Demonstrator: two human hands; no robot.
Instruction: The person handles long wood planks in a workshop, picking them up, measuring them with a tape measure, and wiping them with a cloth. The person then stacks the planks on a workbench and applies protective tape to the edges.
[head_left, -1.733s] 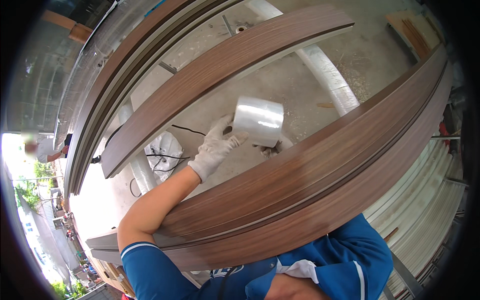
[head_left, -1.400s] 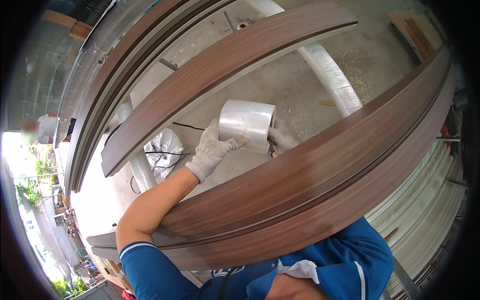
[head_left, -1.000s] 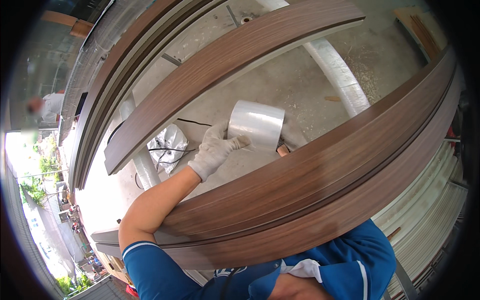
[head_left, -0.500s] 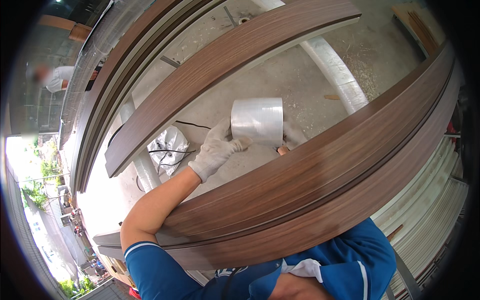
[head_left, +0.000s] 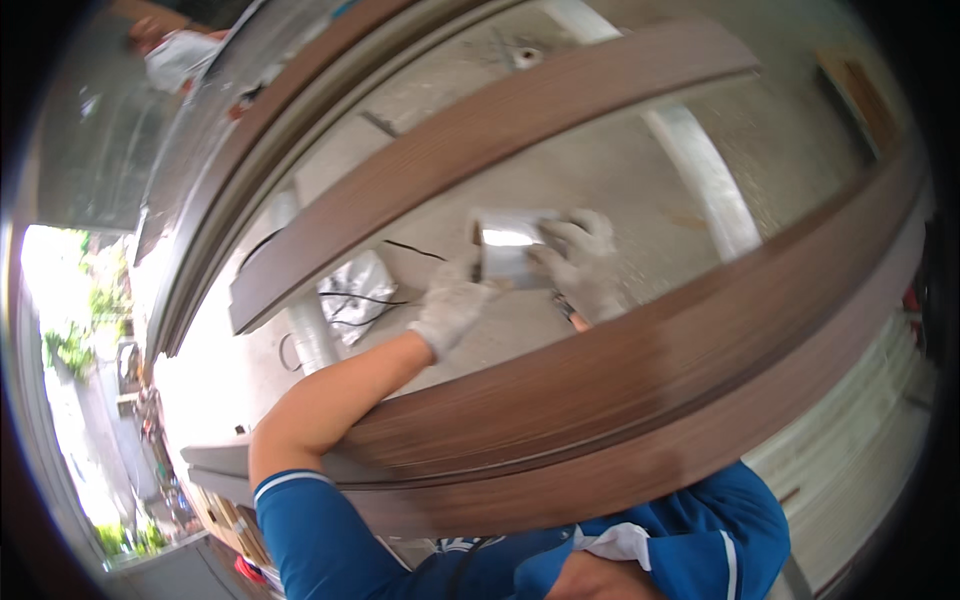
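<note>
A roll of clear plastic stretch film (head_left: 508,250) is held between my two gloved hands, beyond the nearest brown board. My left hand (head_left: 450,308), in a whitish work glove, grips its left end with the fingers closed. My right hand (head_left: 585,268), in a matching glove, wraps its fingers over the right part of the roll. Motion smears both gloves somewhat. My right forearm is mostly hidden behind the near wood-grain boards (head_left: 620,370), which cross in front of me. Past the roll lies another wood-grain board (head_left: 480,110).
Film-wrapped supports (head_left: 705,175) run under the far board. More long boards (head_left: 270,150) lie at the far left, with a person (head_left: 180,60) beyond them. A white plastic bag (head_left: 352,290) with black cord rests on the floor. Light-coloured panels (head_left: 850,450) are stacked at right.
My right hand has come from behind the roll's right end to over its face. More of the roll is now covered. The whole view has shifted, and the picture is blurrier.
</note>
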